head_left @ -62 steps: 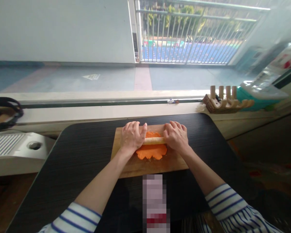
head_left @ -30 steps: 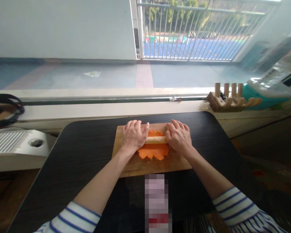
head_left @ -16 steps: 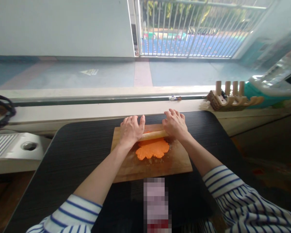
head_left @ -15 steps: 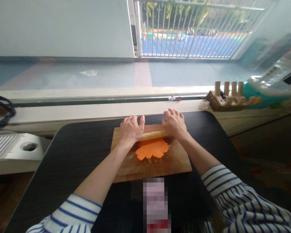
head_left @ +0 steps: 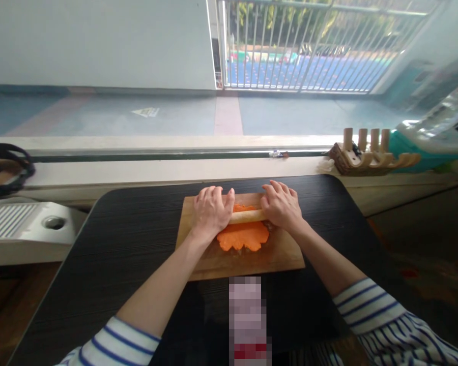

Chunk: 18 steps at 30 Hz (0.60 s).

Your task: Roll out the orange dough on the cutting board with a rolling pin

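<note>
A wooden rolling pin (head_left: 247,217) lies crosswise on a flattened sheet of orange dough (head_left: 244,238). My left hand (head_left: 212,211) is closed over the pin's left end, and my right hand (head_left: 282,206) covers its right end. Both ends are hidden under the palms. Orange dough shows on the near side of the pin, with a smaller strip beyond it. Its near edge is wavy and ragged. Beneath everything is a wooden board (head_left: 282,260), resting on the dark table.
The black table (head_left: 130,229) stands against a window sill (head_left: 145,172). On the sill's right are a wooden rack with pegs (head_left: 362,155) and a turquoise container (head_left: 423,157). A white slotted unit (head_left: 30,223) and a black strap-like object (head_left: 11,170) are at left.
Both hands and the rolling pin have come slightly nearer to me over the dough. More orange dough shows beyond the pin. The whole view has shifted a little.
</note>
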Each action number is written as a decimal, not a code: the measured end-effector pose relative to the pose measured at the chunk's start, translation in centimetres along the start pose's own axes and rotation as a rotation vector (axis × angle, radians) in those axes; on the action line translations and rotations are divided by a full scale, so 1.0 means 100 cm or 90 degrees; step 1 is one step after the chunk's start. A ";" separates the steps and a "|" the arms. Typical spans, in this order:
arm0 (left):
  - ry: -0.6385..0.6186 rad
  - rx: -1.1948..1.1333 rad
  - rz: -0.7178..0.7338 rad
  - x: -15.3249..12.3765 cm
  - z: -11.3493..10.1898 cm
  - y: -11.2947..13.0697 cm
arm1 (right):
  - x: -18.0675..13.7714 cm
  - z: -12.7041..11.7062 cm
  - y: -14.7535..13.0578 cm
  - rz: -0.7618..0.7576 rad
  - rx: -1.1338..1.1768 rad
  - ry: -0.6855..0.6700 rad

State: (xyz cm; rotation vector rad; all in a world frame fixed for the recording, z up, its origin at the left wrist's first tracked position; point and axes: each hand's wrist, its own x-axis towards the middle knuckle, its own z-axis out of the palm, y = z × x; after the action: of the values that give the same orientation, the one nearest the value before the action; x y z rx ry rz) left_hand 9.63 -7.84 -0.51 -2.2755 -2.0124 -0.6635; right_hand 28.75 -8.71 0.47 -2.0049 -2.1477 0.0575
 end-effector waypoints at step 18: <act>0.009 -0.003 -0.002 0.028 0.008 -0.006 | 0.054 0.003 -0.004 0.058 0.031 -0.040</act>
State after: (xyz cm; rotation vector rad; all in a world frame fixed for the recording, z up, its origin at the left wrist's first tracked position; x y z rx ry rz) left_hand 9.45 -4.92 -0.43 -2.2642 -2.0111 -0.6822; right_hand 28.02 -3.31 0.85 -2.0993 -2.0697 0.1861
